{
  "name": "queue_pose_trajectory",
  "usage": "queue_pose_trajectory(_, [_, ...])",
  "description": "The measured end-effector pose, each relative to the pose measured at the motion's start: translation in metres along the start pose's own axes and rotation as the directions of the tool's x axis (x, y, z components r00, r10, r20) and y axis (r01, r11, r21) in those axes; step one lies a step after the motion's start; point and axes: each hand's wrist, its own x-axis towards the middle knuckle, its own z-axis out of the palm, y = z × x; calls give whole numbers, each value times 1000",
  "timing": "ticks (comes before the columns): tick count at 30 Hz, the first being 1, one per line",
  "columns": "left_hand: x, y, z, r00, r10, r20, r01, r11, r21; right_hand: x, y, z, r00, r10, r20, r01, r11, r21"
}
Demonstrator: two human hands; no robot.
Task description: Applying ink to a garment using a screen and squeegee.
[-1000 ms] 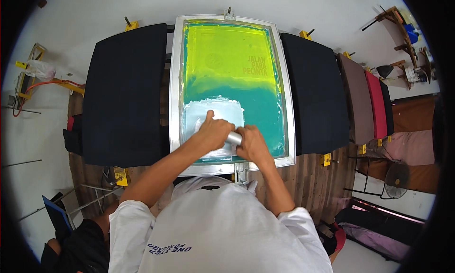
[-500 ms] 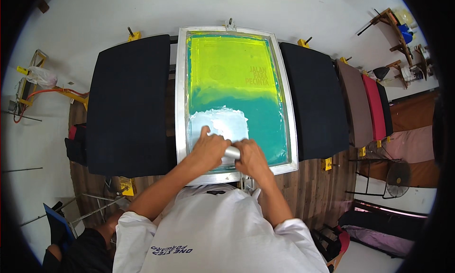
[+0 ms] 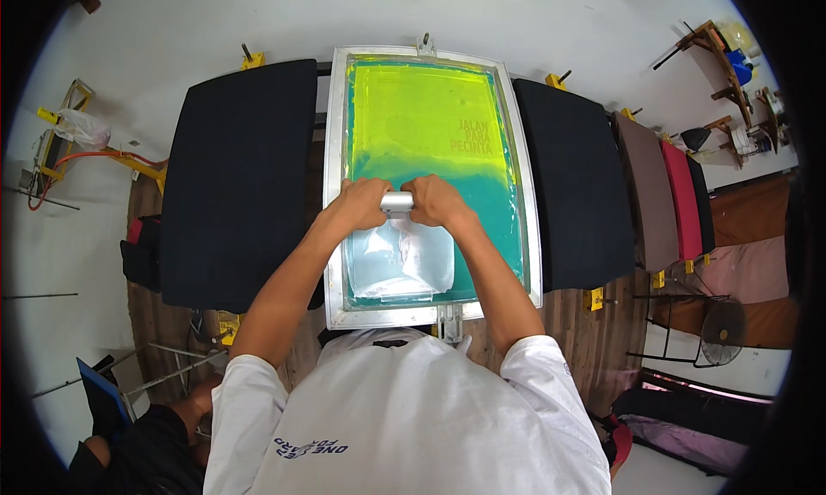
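Observation:
Both my hands are closed on the silver handle of a squeegee (image 3: 397,202), my left hand (image 3: 360,204) at one end and my right hand (image 3: 436,201) at the other. It lies across the middle of a metal-framed printing screen (image 3: 334,151). The screen's mesh is yellow-green (image 3: 404,99) in its far half and teal (image 3: 486,237) nearer me. Faint lettering shows at the far right of the mesh. A thin, translucent patch of white ink (image 3: 374,263) covers the near left part, with a thicker line along its near edge. The squeegee's blade is hidden under my hands.
Black padded printing boards stand left (image 3: 237,185) and right (image 3: 572,185) of the screen. Beyond the right one are a brown board (image 3: 645,194) and a red board (image 3: 681,198). A metal clamp (image 3: 449,323) holds the frame's near side. Another person (image 3: 163,435) is at lower left; a fan (image 3: 721,332) is at right.
My hands and the squeegee have moved away from me, from the near edge to mid-screen. The white ink behind them is now thinner, and its thick far edge is no longer seen.

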Motion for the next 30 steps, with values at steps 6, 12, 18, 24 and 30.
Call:
queue_pose_trajectory(6, [-34,6,20,997,80,5,-80,997,3,-40,-8,26,979,-103,-176,113,993,47])
queue_pose_trajectory(12, [-76,13,39,986,118,-114,-120,993,-15,-68,-19,46,975,-142,-168,156,985,74])
queue_pose_trajectory(18, [-110,30,52,999,42,-9,-42,998,-50,-103,-28,56,987,-134,-92,143,985,98])
queue_pose_trajectory(24, [-91,33,46,986,58,158,-37,990,-133,-105,-14,35,992,-117,46,110,985,131])
queue_pose_trajectory(30, [-58,40,33,989,71,-132,-84,992,-91,-75,-8,15,987,-74,-146,68,997,-43])
